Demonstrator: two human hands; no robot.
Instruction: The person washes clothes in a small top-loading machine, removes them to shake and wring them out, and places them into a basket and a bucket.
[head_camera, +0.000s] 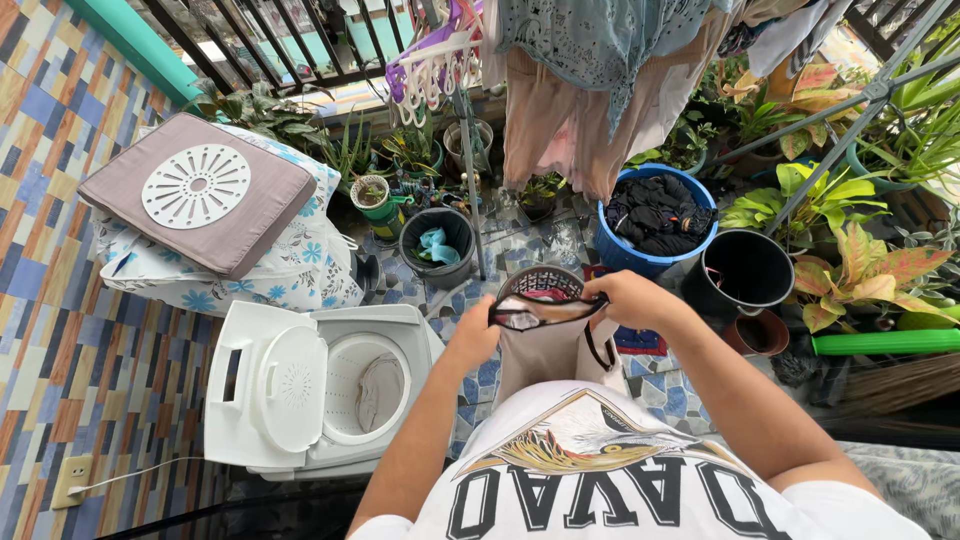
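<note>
Fabric is held stretched between both hands at chest height, above the tiled floor (520, 245). The garment (548, 345), beige with a dark-edged opening, is gripped at its upper rim: the left hand (474, 337) is closed on the left end of the rim and the right hand (628, 298) is closed on the right end, so that the opening is pulled taut and wide while the rest of the cloth hangs straight down between the forearms. The hold seems to be chosen so that the piece is spread flat and its shape can be seen. The garment thus lies directly between the two hands, touching both, with its lower part hanging below them and in front of the white printed shirt (600, 480).

A small white washing machine (320, 385) stands on the floor to the left of the left hand, its lid (290, 385) swung open and a pale piece of laundry (380, 392) lying in the drum. A blue basin (655, 225) filled with dark clothes is placed just beyond the right hand, with a black bucket (745, 270) beside it. A dark bin (438, 245) holding a teal cloth stands further off, near potted plants (850, 250). Clothes (590, 110) are hung overhead on a rack.
</note>
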